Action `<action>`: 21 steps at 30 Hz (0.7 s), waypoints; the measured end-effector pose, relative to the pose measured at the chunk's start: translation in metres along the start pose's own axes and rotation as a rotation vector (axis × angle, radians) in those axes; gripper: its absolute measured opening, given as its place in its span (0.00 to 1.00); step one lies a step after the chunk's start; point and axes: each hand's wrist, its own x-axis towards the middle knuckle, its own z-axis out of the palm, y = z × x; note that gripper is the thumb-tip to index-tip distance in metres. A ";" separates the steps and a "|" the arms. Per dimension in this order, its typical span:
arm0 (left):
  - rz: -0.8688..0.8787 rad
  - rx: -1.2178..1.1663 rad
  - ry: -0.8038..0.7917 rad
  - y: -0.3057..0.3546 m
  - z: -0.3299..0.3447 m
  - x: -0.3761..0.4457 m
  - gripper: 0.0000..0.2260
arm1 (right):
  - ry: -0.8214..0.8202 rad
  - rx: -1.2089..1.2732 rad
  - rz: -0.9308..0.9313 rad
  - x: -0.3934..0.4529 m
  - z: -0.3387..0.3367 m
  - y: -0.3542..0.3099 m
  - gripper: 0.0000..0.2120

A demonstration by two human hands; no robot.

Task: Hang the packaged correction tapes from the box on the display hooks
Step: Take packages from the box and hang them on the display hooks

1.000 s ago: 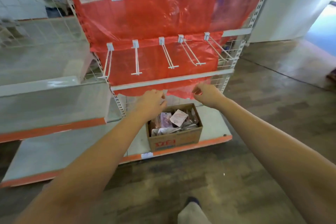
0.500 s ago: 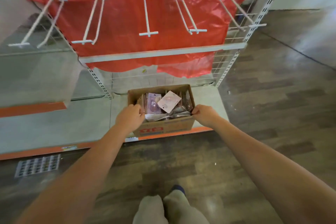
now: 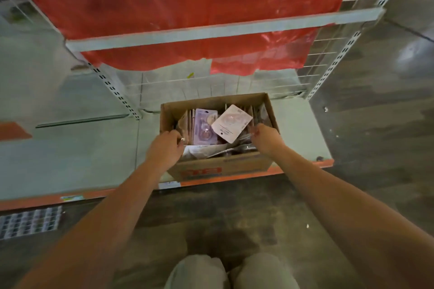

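Both hands now down inside brown cardboard box (image 3: 218, 169): left hand (image 3: 165, 150) pinches a pack edge, right hand (image 3: 266, 137) grip unclear; picking starts.

We see a dark wood-plank floor (image 3: 366, 148) at four o'clock, a pale orange-edged base shelf (image 3: 70, 162) at nine, red plastic sheeting (image 3: 187, 2) at twelve, and perhaps a floor grate (image 3: 30, 220) at eight.

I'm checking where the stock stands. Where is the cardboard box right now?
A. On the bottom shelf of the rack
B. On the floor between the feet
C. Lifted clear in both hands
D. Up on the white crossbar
A: the cardboard box rests on the pale bottom shelf, just behind its orange front edge.
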 end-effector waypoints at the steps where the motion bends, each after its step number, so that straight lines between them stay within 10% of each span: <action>1: 0.004 -0.003 0.043 -0.004 0.007 0.014 0.10 | 0.047 0.021 0.007 0.015 0.009 -0.001 0.15; 21: -0.296 -0.334 -0.400 -0.055 0.114 0.156 0.20 | 0.061 -0.185 0.067 0.190 0.088 0.018 0.16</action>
